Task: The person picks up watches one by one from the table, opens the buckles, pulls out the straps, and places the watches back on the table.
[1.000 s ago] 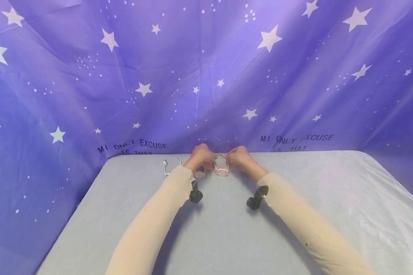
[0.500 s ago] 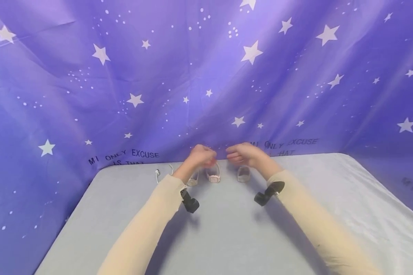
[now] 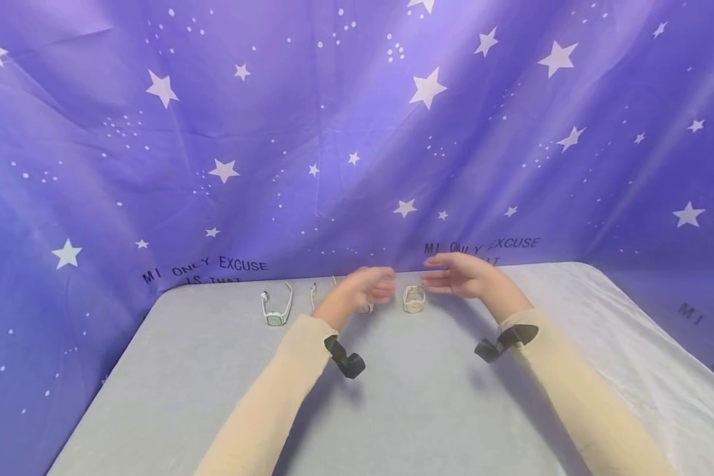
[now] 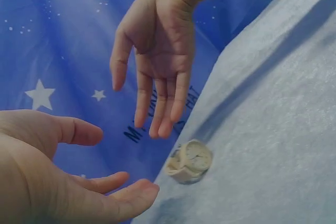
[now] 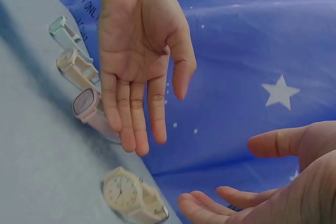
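Note:
Both hands are held apart above the table's far edge, palms facing each other and fingers extended, with nothing in them. A cream watch (image 3: 414, 301) with its strap looped stands on the table between my left hand (image 3: 365, 287) and my right hand (image 3: 461, 274). The left hand partly covers a pink watch (image 3: 365, 308) in the head view. In the right wrist view that pink watch (image 5: 86, 103) shows its face, with a beige watch (image 5: 71, 61) beyond it. Farthest left lies a white and mint watch (image 3: 276, 319), strap ends raised.
The watches form a row near the back edge of the table (image 3: 393, 396), which has a pale grey cloth. Right behind it hangs a purple curtain (image 3: 309, 119) with white stars and lettering. Each wrist carries a black camera mount (image 3: 346, 360).
A second ago the fingers of both hands were at the pink watch's strap ends. Since then the hands have lifted away, spread apart and opened, the left shifting right and the cream watch coming into view.

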`<state>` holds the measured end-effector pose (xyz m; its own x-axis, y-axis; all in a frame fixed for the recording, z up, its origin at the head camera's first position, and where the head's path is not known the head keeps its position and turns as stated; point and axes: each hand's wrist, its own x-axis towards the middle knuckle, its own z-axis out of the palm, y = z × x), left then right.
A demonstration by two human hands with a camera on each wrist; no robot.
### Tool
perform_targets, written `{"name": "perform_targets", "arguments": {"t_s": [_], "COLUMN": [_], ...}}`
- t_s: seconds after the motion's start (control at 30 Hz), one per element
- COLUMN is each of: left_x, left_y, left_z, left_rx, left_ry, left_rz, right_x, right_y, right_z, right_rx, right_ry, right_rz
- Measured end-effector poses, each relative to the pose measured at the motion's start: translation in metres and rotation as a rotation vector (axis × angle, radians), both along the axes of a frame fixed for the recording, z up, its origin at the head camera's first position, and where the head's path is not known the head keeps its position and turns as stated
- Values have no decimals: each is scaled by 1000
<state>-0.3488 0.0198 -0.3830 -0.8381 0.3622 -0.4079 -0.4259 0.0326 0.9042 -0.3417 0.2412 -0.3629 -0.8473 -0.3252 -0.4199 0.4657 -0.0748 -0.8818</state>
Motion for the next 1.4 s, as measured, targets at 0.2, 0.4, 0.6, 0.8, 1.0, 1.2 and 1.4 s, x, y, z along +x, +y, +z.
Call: {"name": "perform_targets", "arguments": {"t_s": [0.2, 0.4, 0.6, 0.8, 1.0, 1.2, 1.4], "left_x": [1, 1, 0, -1, -1, -3, -4], "left_y": [6, 11, 12, 11, 12, 15, 17], "left_z": [-13, -20, -21, -21, -22, -21, -22], "left_rx": [10, 38, 64, 77, 68, 42, 12], "left_ry": [-9, -42, -71, -89, -100, -107, -113], "left_rz": [4, -31, -28, -23, -21, -18, -8], "right_x": [6, 7, 6, 5, 6, 7, 6], "right_y": [9, 11, 14, 18, 20, 19, 15], "right_z": [-10, -16, -23, -30, -33, -34, -34], "right_rx": [-20, -33, -6, -21, -29, -16, 8], "right_ry": [-15, -36, -49, -58, -68, -79, -82], "right_rz": [-2, 7, 10, -12, -20, -21, 0]}}
